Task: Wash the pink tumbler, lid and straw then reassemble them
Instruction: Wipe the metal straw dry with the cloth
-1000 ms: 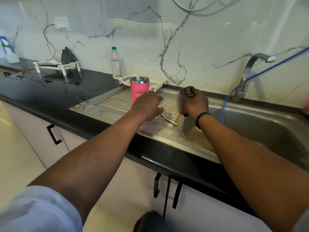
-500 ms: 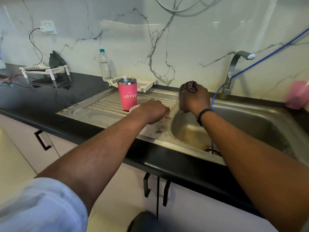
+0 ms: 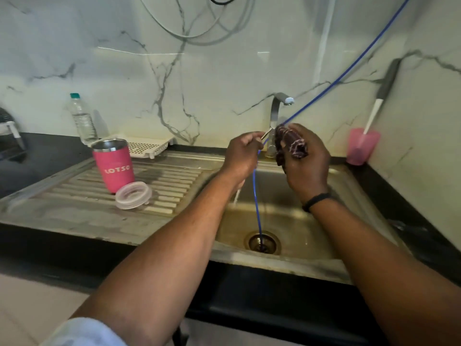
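Both hands have lifted off the ribbed steel draining board (image 3: 74,208) since the earlier frames and now meet over the steel sink basin (image 3: 349,196), in front of the chrome tap (image 3: 275,108); the straw that lay on the board a second ago has gone up with the left hand.

At far left a clear plastic water bottle with a green cap (image 3: 82,118) stands against the marble wall, beside a white perforated plastic tray (image 3: 147,146). On the draining board the pink steel-rimmed tumbler marked LOTSO (image 3: 114,166) stands upright and open, and the clear round plastic lid (image 3: 133,195) lies just beside its base, on the near right.

Over the basin, the left hand (image 3: 243,153) is curled round the thin metal straw (image 3: 266,134), whose tip pokes out toward the right hand (image 3: 306,166), which grips a dark maroon scrubbing pad (image 3: 290,142). A blue hose (image 3: 255,196) runs down into the drain. At far right a translucent pink plastic cup (image 3: 363,146) holds a white-handled tool.
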